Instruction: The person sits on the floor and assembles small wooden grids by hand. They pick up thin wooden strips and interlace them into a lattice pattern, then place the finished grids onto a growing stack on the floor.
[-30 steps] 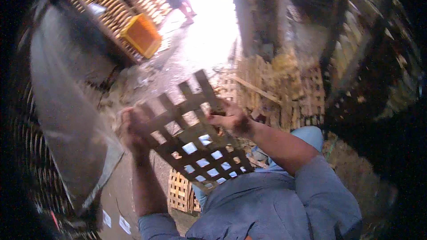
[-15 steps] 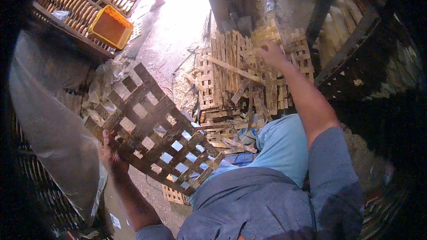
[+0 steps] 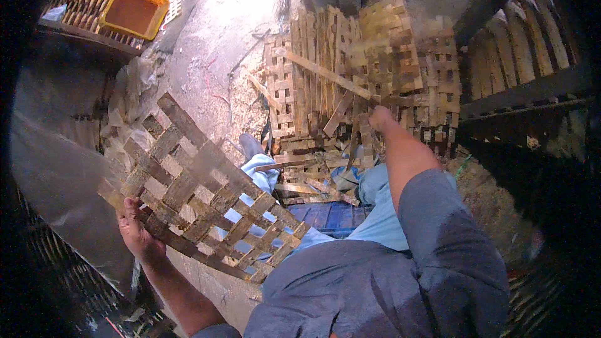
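My left hand grips the left edge of a woven panel of flat wooden slats, thumb on top. The panel is tilted, and its lower right end rests by my lap. To the right, my right hand is closed at the near end of a long loose slat, which lies slantwise over the pile. Its fingertips are partly hidden. Beneath and beyond are stacked slats and more woven panels.
Between my legs is a blue surface, with loose slats scattered just beyond. A yellow crate stands on a slatted rack at the far left. Grey sheeting hangs on the left. Shavings cover the floor beside the pile.
My right hand has come down and nearer from the far part of the pile to the end of the long slat. The woven panel stays in my left hand. The view has shifted.
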`<state>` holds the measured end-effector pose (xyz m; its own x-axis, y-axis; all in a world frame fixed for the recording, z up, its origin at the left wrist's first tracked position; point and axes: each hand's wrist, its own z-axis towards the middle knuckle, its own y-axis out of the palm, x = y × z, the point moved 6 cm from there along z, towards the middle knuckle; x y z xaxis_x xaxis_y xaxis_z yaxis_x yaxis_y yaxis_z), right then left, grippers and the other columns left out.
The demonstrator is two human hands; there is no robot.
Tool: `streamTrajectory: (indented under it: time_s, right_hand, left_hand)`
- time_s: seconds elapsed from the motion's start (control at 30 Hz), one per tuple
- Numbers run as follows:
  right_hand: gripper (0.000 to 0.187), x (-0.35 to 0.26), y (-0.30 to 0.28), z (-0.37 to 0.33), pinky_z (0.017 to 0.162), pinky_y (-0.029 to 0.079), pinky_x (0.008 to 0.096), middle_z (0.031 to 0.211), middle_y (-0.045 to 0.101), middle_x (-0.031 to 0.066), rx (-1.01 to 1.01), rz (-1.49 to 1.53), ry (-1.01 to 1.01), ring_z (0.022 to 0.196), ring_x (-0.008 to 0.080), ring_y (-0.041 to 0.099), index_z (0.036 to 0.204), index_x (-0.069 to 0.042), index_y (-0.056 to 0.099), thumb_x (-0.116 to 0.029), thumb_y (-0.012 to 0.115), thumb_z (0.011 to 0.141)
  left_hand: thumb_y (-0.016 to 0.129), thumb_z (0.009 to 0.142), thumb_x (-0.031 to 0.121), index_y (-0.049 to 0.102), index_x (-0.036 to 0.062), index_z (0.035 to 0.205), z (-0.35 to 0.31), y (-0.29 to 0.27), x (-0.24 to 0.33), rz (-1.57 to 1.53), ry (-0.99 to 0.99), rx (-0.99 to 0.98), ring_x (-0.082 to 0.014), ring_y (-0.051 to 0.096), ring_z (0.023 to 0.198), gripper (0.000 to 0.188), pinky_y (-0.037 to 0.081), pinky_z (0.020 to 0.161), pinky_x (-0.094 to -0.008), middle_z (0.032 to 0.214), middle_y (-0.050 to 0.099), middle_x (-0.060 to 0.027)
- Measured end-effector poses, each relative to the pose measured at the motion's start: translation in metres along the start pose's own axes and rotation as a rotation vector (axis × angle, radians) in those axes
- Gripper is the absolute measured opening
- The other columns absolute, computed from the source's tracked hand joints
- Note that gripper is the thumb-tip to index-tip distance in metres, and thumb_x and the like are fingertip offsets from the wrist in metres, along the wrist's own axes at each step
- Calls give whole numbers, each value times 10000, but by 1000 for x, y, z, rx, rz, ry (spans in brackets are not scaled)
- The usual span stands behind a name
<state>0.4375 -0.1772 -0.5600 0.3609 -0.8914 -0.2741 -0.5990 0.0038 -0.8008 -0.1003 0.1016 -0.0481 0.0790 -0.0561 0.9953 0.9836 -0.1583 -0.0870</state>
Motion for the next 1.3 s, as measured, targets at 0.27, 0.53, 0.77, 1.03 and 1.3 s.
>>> streamTrajectory:
  time_s: [0.27,0.53,0.77,1.03,1.3]
  right_hand:
    - [331,2,11,-15,826,508,410,881,669,131,0,432,-123,896,282,638,1036,-60,668,-225,731,756]
    - [222,-4,-285,-71,735,533,352,1039,673,104,251,871,-393,922,187,637,1052,-62,659,-159,649,853]
    - [411,-181,-381,-268,675,572,363,978,633,115,128,1613,-689,792,226,671,1281,-58,491,-226,636,936]
    - [362,-361,-484,-444,574,581,347,926,667,150,-20,1285,-1310,713,231,701,1263,-40,507,-224,594,963]
    - [336,-410,-454,-500,486,518,283,818,614,93,57,833,-1221,571,135,602,1239,-27,554,-253,531,992]
  left_hand:
    - [610,959,297,557,60,1152,-2,7,0,49,-49,83,-141,567,768,311,491,663,-304,937,594,-39]
    - [577,993,222,564,92,1037,9,22,18,-37,-1,-140,-76,552,691,138,460,618,-212,848,595,1]
    - [594,987,276,532,54,1105,-13,37,61,-21,83,-239,-91,591,653,259,493,568,-257,868,635,-30]
    - [644,958,216,529,38,1165,-81,70,130,-117,224,-511,-111,620,696,296,519,605,-266,963,662,-62]
    - [628,965,267,516,37,1236,-100,67,141,-91,203,-644,-126,639,760,373,542,675,-277,973,657,-68]
